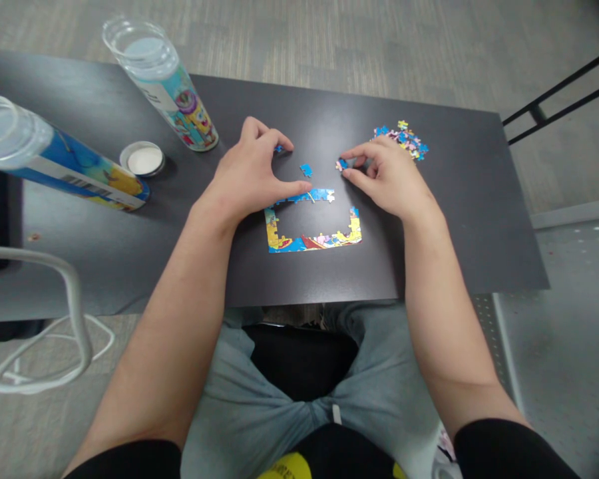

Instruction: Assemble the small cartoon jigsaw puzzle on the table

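Head view: puzzle piece [340,165] pinched between right fingers [363,151]; left fingers [279,137] apart, near blue strip [322,194].

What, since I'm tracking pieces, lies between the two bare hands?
The head view shows a loose blue jigsaw piece and, lower in frame, a joined blue strip.

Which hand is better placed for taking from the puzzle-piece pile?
Probably the right hand: it is beside the pile, though a piece is at its fingertips; the left hand is farther.

A black short-sleeved top [347,454] with yellow print [288,467] meets faded blue jeans [249,412].
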Available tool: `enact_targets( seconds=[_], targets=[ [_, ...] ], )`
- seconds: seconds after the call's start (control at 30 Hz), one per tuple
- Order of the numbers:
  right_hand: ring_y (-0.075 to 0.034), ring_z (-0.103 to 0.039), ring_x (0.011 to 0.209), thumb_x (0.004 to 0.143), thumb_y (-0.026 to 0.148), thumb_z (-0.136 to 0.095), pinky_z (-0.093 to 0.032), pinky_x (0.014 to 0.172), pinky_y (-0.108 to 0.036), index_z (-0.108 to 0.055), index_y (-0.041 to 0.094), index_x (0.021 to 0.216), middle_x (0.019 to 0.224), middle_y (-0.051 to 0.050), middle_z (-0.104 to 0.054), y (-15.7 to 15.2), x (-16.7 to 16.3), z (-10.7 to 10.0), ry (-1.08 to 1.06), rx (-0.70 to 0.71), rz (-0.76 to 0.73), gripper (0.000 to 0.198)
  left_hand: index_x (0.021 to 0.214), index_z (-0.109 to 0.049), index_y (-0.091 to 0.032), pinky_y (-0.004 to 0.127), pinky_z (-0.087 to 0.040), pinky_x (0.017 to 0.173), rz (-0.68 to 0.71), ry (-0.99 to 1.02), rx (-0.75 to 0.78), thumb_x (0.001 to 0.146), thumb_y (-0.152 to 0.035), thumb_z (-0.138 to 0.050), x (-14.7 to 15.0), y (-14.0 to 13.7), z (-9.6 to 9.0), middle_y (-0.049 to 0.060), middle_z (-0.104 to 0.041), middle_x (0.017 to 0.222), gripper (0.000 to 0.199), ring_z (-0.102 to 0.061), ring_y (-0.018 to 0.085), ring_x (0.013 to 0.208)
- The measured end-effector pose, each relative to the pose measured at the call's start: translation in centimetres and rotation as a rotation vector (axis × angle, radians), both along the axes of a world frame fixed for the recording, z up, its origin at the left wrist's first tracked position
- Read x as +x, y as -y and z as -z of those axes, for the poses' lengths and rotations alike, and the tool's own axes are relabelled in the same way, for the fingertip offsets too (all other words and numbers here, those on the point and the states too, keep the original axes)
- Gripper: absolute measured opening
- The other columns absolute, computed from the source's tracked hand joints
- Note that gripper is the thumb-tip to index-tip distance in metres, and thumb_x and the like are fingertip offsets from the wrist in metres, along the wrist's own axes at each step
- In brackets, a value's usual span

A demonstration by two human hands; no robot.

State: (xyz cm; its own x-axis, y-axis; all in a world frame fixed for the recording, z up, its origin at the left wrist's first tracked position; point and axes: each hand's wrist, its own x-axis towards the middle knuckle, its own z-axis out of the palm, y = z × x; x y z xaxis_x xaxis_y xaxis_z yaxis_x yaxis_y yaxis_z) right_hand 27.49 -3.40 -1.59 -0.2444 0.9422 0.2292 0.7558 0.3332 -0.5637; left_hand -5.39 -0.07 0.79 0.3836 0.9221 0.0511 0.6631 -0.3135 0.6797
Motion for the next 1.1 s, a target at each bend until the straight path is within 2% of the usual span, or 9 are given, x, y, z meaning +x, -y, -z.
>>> enact_targets(
  seconds=[0.1, 0.2, 0.37, 0.53, 0.7, 0.87, 1.1],
  targets=[
    [-0.041, -0.078, 0.123, 0.111, 0.030, -0.090, -0.067, 0.121, -0.065, -0.091, 0.037, 0.119, 0.117, -0.010, -0.084, 0.0, 0.0, -0.1, 0.021, -0.027, 0.030, 0.011, 0.130, -0.080, -0.035, 0.057, -0.065, 0.116, 0.002, 0.018, -0.008, 0.079, -0.048, -0.116, -0.1, 0.0, 0.0, 0.010, -0.069, 0.146, 0.064, -0.075, 0.042, 0.136],
    [-0.039, -0.078, 0.112, 0.109, 0.032, -0.093, -0.068, 0.120, -0.064, -0.088, 0.037, 0.114, 0.116, -0.010, -0.082, 0.2, 0.0, -0.3, 0.016, -0.037, 0.035, 0.010, 0.132, -0.081, -0.036, 0.057, -0.066, 0.112, -0.002, 0.012, 0.003, 0.080, -0.052, -0.116, -0.1, 0.0, 0.2, 0.009, -0.071, 0.148, 0.064, -0.075, 0.040, 0.135],
    [-0.031, -0.068, 0.089, 0.103, 0.036, -0.099, -0.068, 0.095, -0.059, -0.094, 0.033, 0.117, 0.119, -0.011, -0.080, 0.2, -0.1, -0.4, -0.081, -0.048, -0.032, 0.015, 0.130, -0.082, -0.036, 0.057, -0.066, 0.106, -0.005, 0.030, -0.005, 0.079, -0.050, -0.117, -0.1, 0.0, 0.2, 0.010, -0.070, 0.150, 0.063, -0.076, 0.040, 0.130],
    [-0.031, -0.062, 0.088, 0.103, 0.052, -0.104, -0.063, 0.091, -0.058, -0.092, 0.034, 0.109, 0.099, -0.007, -0.071, 0.5, 0.0, -1.3, -0.127, -0.133, -0.070, 0.023, 0.131, -0.083, -0.037, 0.059, -0.066, 0.107, -0.013, 0.028, -0.005, 0.079, -0.051, -0.116, -0.1, -0.1, 0.2, 0.011, -0.071, 0.151, 0.063, -0.076, 0.041, 0.133],
    [-0.028, -0.056, 0.085, 0.099, 0.061, -0.105, -0.056, 0.086, -0.056, -0.091, 0.035, 0.107, 0.106, -0.006, -0.074, 1.4, -0.1, -2.5, -0.161, -0.271, -0.139, 0.030, 0.130, -0.084, -0.036, 0.061, -0.065, 0.110, -0.012, 0.032, -0.008, 0.079, -0.050, -0.115, 0.0, 0.1, 0.0, 0.011, -0.069, 0.151, 0.061, -0.076, 0.042, 0.132],
    [-0.026, -0.055, 0.083, 0.098, 0.050, -0.103, -0.052, 0.082, -0.052, -0.091, 0.031, 0.107, 0.101, -0.005, -0.072, 1.3, -0.3, -2.5, -0.162, -0.254, -0.187, 0.024, 0.129, -0.083, -0.036, 0.059, -0.065, 0.106, -0.012, 0.020, -0.008, 0.080, -0.049, -0.115, 0.1, 0.1, -0.1, 0.011, -0.069, 0.149, 0.059, -0.076, 0.041, 0.130],
    [-0.029, -0.054, 0.086, 0.095, 0.061, -0.106, -0.052, 0.085, -0.056, -0.088, 0.037, 0.099, 0.103, -0.007, -0.074, 1.6, -0.8, -3.2, -0.145, -0.310, -0.150, 0.031, 0.131, -0.082, -0.037, 0.058, -0.066, 0.105, -0.015, 0.021, -0.006, 0.080, -0.050, -0.115, 0.0, 0.0, 0.1, 0.010, -0.071, 0.145, 0.062, -0.076, 0.041, 0.130]
  ],
)
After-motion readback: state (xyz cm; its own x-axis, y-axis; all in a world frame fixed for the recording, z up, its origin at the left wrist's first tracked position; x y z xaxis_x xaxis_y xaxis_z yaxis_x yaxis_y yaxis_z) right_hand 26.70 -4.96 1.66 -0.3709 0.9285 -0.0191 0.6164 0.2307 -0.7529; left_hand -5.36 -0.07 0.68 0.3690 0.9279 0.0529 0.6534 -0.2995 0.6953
